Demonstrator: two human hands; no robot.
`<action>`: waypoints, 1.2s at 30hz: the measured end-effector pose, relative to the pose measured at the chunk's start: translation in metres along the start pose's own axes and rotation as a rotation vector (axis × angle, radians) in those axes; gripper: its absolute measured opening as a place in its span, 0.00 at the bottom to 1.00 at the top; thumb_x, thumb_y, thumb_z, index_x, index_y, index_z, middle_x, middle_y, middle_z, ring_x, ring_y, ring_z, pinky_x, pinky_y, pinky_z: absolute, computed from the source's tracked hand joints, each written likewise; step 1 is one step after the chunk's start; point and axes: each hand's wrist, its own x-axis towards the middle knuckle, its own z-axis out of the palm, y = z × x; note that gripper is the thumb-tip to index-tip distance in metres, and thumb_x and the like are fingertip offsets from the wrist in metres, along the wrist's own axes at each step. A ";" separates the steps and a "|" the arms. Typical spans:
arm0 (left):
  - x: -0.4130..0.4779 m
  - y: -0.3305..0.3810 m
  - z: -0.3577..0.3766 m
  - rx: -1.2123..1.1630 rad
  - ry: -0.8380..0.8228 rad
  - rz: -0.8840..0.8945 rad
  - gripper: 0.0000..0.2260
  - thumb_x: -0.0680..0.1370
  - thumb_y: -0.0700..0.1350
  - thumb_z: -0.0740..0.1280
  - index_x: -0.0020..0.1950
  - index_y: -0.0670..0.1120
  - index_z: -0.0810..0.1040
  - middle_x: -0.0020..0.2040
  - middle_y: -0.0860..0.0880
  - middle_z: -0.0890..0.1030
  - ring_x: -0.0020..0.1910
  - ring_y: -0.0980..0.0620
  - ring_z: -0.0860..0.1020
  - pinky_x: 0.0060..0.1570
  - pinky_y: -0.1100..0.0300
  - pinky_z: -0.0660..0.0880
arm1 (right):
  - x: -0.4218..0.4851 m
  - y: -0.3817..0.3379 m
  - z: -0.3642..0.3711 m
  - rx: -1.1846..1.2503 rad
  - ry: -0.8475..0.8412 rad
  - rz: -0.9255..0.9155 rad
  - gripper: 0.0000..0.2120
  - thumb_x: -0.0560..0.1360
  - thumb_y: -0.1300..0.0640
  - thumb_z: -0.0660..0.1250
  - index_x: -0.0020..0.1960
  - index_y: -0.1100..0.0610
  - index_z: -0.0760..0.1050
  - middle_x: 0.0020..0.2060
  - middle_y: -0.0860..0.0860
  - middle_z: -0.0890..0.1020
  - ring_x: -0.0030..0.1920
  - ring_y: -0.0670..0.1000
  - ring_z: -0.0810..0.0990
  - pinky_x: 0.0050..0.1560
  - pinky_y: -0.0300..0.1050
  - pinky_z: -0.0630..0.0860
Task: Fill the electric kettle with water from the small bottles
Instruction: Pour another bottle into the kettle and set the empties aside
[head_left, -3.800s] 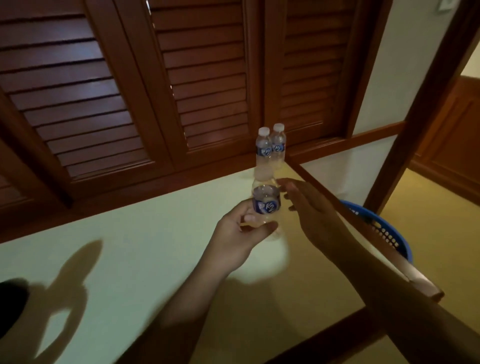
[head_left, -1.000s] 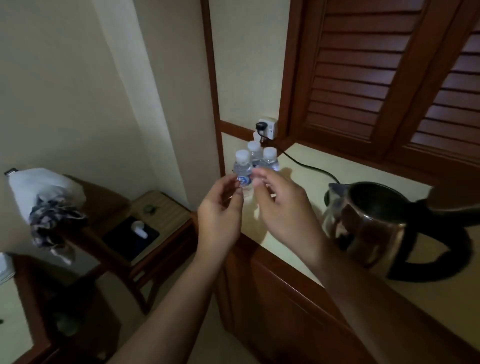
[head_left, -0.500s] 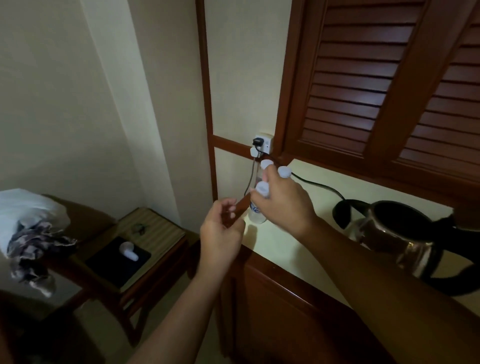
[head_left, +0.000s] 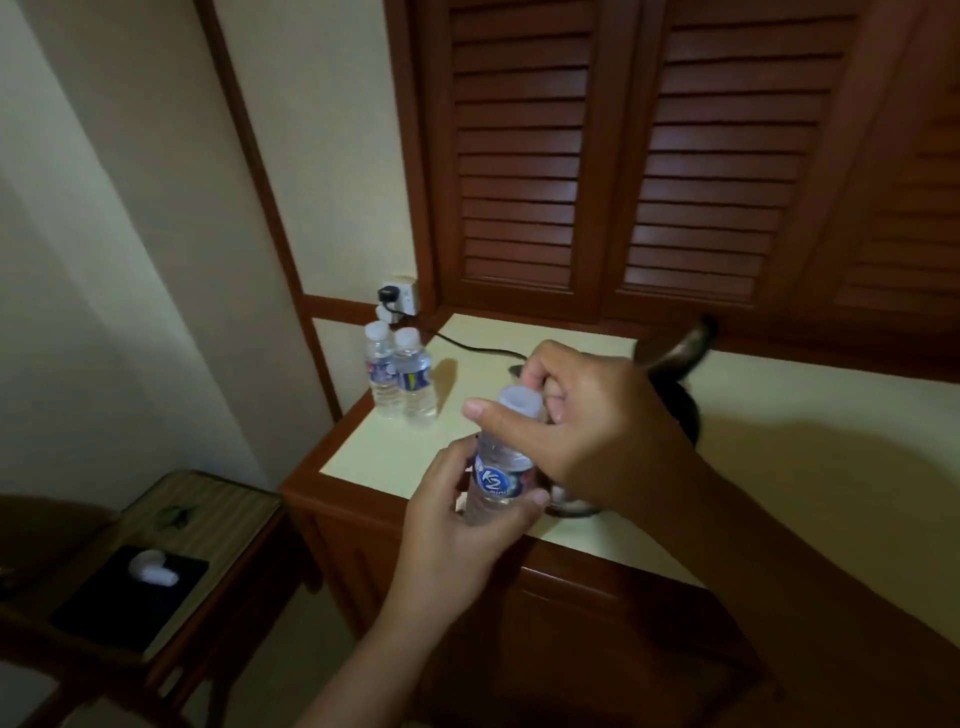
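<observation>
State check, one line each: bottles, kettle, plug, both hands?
held bottle: upright, cap on.
left hand: grips held bottle's body.
right hand: pinches the cap.
spare bottles: two, upright, capped, on counter.
kettle: lid up, mostly hidden behind right hand.
plug: in wall socket.

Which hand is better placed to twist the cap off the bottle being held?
The right hand: its thumb and fingers pinch the cap, while the left hand grips the bottle lower down, steadying it.

Louvred wooden shutters (head_left: 519, 182) rise behind the counter (head_left: 831, 467); a low side table (head_left: 208, 509) stands left.
</observation>
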 end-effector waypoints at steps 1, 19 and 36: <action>-0.003 0.004 0.009 -0.018 -0.030 -0.012 0.20 0.73 0.46 0.80 0.64 0.53 0.81 0.58 0.51 0.86 0.58 0.50 0.84 0.55 0.57 0.82 | -0.006 0.005 -0.013 -0.002 0.006 0.027 0.23 0.71 0.34 0.72 0.37 0.53 0.73 0.22 0.46 0.72 0.23 0.46 0.74 0.25 0.43 0.71; -0.018 0.020 0.067 -0.403 -0.725 -0.331 0.16 0.70 0.41 0.74 0.58 0.42 0.82 0.51 0.35 0.84 0.40 0.41 0.82 0.43 0.49 0.81 | -0.061 0.030 -0.134 0.056 -0.413 -0.089 0.13 0.78 0.56 0.68 0.61 0.50 0.82 0.52 0.41 0.80 0.55 0.45 0.78 0.53 0.36 0.73; 0.017 -0.014 0.013 -0.103 -0.321 -0.219 0.17 0.75 0.33 0.75 0.59 0.50 0.84 0.52 0.55 0.88 0.52 0.60 0.85 0.48 0.68 0.80 | -0.142 0.146 -0.001 -0.184 0.066 0.624 0.02 0.76 0.54 0.70 0.46 0.52 0.79 0.48 0.39 0.81 0.49 0.36 0.79 0.47 0.31 0.75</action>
